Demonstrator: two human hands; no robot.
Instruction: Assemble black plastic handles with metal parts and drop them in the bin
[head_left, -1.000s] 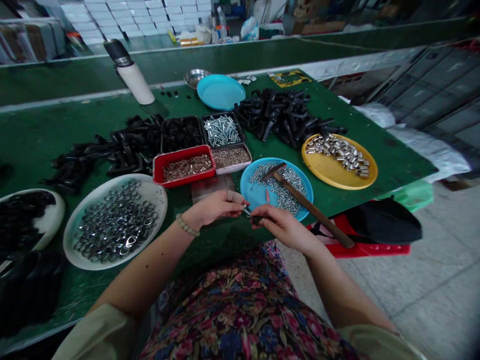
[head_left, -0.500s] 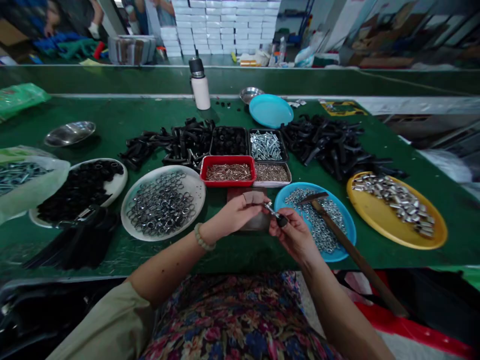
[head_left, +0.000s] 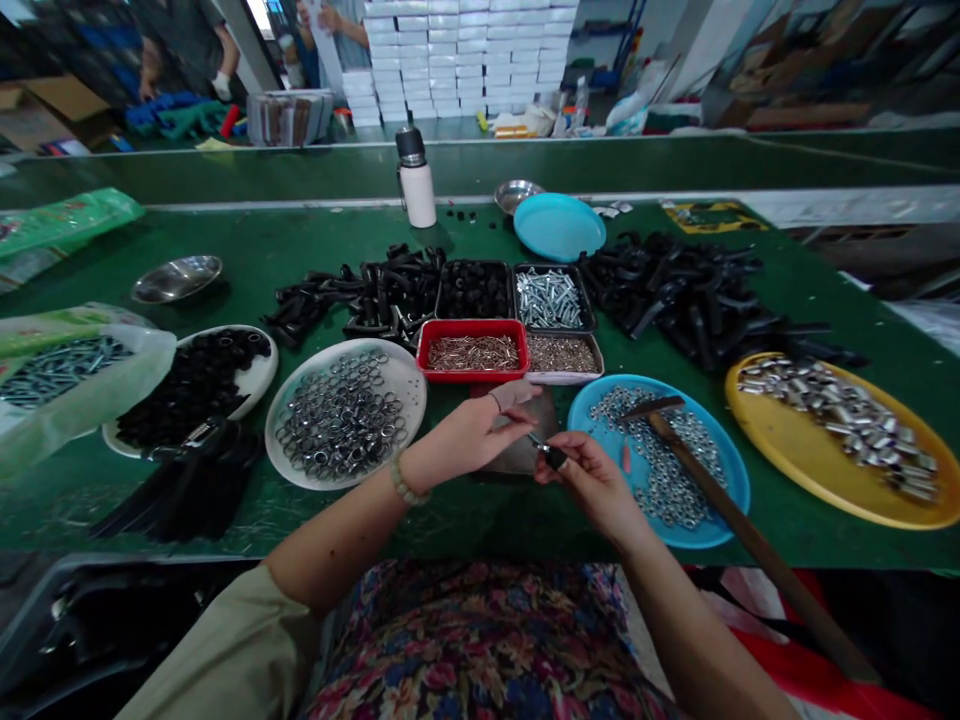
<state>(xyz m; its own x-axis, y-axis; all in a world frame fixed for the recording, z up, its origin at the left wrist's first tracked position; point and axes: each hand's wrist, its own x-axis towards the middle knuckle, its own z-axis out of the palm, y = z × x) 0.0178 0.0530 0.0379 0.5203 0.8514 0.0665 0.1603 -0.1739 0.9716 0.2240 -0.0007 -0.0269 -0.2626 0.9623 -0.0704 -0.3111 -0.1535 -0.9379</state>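
Note:
My left hand [head_left: 480, 430] and my right hand [head_left: 589, 478] meet over the near edge of the green table [head_left: 225, 255]. Together they pinch a small assembly [head_left: 549, 453]: a black knob with a thin silver bolt sticking out of it. The right hand grips the black end, and the left fingertips close on the silver end. Just behind the hands lies a dull metal plate [head_left: 525, 440]. A blue plate of small silver nuts [head_left: 660, 465] sits right of the hands, with a wooden-handled hammer [head_left: 720, 510] lying across it.
A white plate of metal rings [head_left: 345, 412], a red tray [head_left: 472, 350], trays of screws [head_left: 553, 298] and black caps [head_left: 474, 290], piles of black handles [head_left: 690, 290], a yellow plate of metal sleeves [head_left: 840, 430], a white bottle [head_left: 416, 180]. People stand at the far left.
The view swung left and up, bringing the left side of the table into sight. Both hands stayed together on the small part, shifting it slightly between the fingers.

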